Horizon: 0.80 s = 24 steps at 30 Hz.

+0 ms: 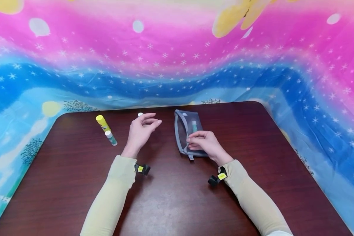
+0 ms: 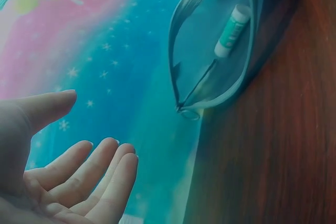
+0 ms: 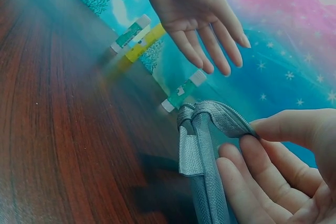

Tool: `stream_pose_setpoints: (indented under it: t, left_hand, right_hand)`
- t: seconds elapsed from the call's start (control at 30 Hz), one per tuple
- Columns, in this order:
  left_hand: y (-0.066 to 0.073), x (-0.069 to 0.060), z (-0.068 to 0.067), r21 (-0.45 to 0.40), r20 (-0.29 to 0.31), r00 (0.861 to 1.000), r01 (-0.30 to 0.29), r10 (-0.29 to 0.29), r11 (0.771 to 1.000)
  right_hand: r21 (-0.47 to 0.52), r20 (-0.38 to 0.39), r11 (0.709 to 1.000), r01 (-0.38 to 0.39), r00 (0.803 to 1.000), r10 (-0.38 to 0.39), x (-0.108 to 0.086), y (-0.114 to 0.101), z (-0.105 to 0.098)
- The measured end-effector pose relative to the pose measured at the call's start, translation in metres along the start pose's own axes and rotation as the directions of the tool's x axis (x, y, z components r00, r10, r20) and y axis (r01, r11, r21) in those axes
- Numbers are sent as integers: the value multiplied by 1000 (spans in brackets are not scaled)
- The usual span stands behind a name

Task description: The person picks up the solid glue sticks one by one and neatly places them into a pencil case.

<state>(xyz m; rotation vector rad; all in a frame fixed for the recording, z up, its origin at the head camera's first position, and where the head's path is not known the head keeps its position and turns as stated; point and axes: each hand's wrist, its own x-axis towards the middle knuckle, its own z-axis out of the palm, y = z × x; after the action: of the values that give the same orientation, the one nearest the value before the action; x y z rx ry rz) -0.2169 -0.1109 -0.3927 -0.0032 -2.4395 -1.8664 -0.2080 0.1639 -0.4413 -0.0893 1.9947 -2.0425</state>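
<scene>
A grey zip pouch (image 1: pixel 200 114) lies on the table with its mouth spread apart, and a green-and-white glue stick (image 2: pixel 232 31) is inside it. My right hand (image 1: pixel 207 146) pinches the pouch's near edge between thumb and fingers; the right wrist view shows the zipper edge (image 3: pixel 226 119) in that pinch. My left hand (image 1: pixel 140 132) hovers left of the pouch, fingers relaxed and holding nothing. Just behind it, a white-capped glue stick (image 3: pixel 184 92) stands, mostly hidden in the head view.
At the left of the dark wooden table (image 1: pixel 76 164) stand a yellow glue stick (image 1: pixel 102 123) and a smaller green-and-white one (image 1: pixel 111 138) close together. A colourful patterned cloth (image 1: pixel 165 65) hangs around the table's back and sides.
</scene>
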Motion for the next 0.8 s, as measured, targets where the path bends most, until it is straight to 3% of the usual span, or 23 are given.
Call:
stream_pose_setpoints:
  t: [0.8]
  left_hand:
    - [-2,-1,-39,-57,-161,987,-33,24,998]
  right_hand:
    - [-20,-3,1000,-12,1000,11,0,-3,-1]
